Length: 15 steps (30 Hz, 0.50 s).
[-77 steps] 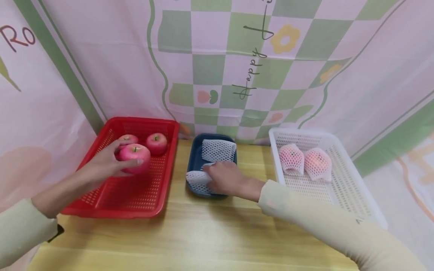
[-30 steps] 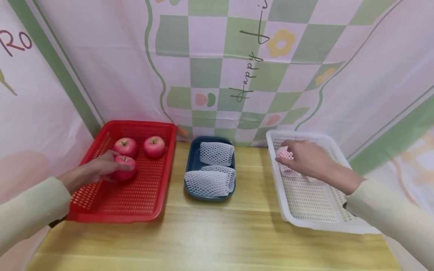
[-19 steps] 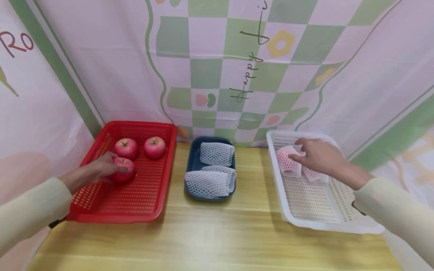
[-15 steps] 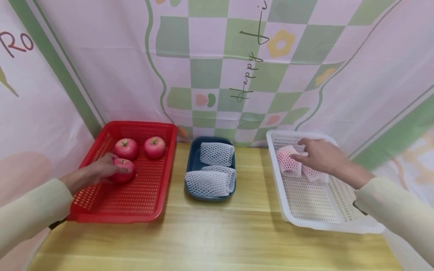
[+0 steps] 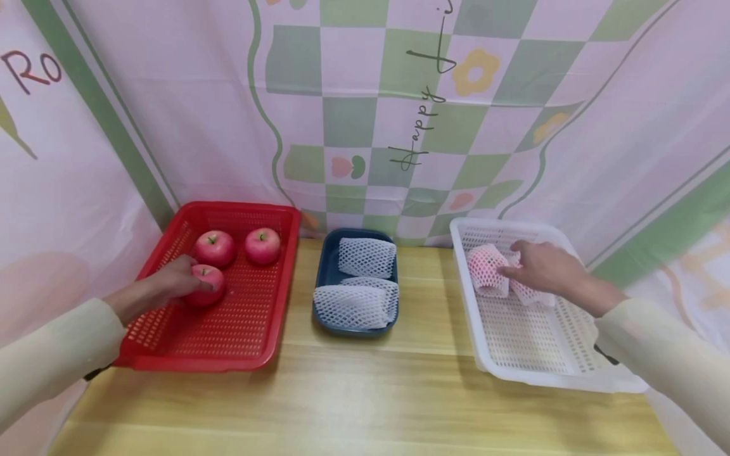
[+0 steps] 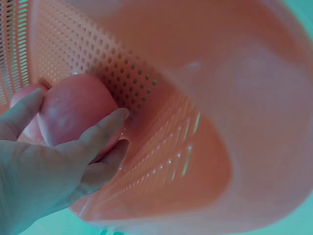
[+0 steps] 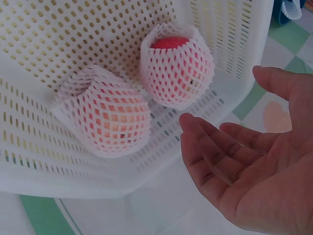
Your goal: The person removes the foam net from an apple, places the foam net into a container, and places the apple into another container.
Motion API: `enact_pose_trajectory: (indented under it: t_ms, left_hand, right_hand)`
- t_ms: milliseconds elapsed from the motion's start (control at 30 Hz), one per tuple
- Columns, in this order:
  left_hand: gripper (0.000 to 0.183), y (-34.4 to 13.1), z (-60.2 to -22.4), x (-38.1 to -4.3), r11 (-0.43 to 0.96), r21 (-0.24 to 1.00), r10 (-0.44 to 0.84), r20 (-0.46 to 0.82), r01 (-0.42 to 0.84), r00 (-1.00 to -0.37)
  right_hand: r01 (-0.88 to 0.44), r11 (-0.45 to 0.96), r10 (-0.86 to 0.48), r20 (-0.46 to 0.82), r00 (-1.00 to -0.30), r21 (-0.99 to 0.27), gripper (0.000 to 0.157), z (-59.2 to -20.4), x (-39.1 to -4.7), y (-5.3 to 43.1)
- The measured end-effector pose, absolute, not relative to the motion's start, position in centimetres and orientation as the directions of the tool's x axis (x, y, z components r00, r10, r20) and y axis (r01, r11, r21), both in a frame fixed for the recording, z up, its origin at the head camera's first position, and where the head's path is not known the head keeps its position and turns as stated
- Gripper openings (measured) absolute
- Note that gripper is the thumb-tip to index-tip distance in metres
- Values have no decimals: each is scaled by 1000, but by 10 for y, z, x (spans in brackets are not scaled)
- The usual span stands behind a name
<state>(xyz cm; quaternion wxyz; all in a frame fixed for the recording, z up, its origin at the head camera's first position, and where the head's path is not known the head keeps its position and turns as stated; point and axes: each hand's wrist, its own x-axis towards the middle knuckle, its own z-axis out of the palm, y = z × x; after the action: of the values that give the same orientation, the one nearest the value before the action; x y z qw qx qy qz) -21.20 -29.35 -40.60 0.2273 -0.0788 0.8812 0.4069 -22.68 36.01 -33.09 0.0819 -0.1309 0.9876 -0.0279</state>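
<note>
My left hand (image 5: pixel 171 280) holds a red apple (image 5: pixel 206 286) low in the red basket (image 5: pixel 239 366), thumb on one side and fingers on the other in the left wrist view. Two more apples, one near (image 5: pixel 215 248) and one farther right (image 5: pixel 263 246), sit behind it. Over the white basket (image 5: pixel 547 379) my right hand (image 5: pixel 544 269) hovers with loosely bent fingers and nothing in them. Beneath and beside it lie two apples in white foam nets: the left netted apple (image 5: pixel 488 269) and the right netted apple (image 7: pixel 117 120), partly hidden by the hand in the head view.
Between the baskets stands a small dark blue tray (image 5: pixel 327 269) with foam nets (image 5: pixel 350 305) lying flat in it. All three containers are on a wooden table (image 5: pixel 365 386). A patterned cloth (image 5: pixel 350 120) hangs directly behind them.
My right hand has gone from the foam nets in the blue tray to the white basket, then drawn back from the left netted apple. The left hand has lowered its apple into the red basket.
</note>
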Motion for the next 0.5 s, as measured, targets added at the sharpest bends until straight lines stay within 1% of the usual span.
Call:
enact_pose_trajectory:
  t_ms: [100, 300, 367, 433, 500]
  left_hand:
    - [45, -294, -404, -210, 680, 664, 37, -456, -312, -889]
    - [30, -294, -401, -207, 724, 630, 52, -457, -281, -888]
    - [36, -294, -400, -207, 737, 608, 41, -474, -294, -879]
    - [47, -294, -400, -207, 754, 583, 30, -490, -302, -871]
    - [56, -295, -400, -206, 773, 568, 36, -484, -282, -874]
  right_hand:
    - [-238, 968, -249, -175, -953, -82, 69, -336, -228, 360]
    - [-214, 970, -232, -192, -953, -111, 73, -347, -228, 357]
    - [-197, 972, -220, -198, -955, -131, 74, -350, -229, 357]
    - [-172, 973, -202, -209, -957, -152, 77, -353, -229, 356]
    - [-149, 974, -185, -220, -958, -169, 79, -356, -230, 356]
